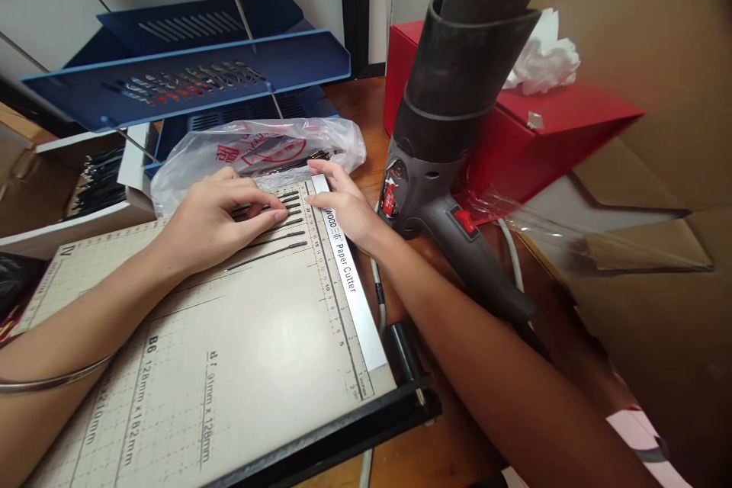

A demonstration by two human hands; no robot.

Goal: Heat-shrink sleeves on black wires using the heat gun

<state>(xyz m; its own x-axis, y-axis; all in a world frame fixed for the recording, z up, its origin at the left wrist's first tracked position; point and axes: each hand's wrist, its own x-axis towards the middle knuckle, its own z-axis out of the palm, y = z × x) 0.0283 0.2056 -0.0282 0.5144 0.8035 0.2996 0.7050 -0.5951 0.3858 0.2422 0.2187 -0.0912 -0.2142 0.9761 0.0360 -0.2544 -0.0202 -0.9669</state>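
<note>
Several thin black strips with slightly thicker right ends lie in a row across the cream paper cutter, near its ruler edge. My left hand rests over them, thumb and index fingertip pinched together at one strip's end. At the cutter's far right corner is my right hand. Its thumb and fingers are spread apart around the white "Paper Cutter" strip, and nothing shows between them. The left palm hides parts of the black strips.
Behind the cutter lies a clear plastic bag with red print, below a blue tiered rack. A grey heat gun with a black nozzle stands right, before a red box. An open box of black pieces sits left; cardboard borders the right.
</note>
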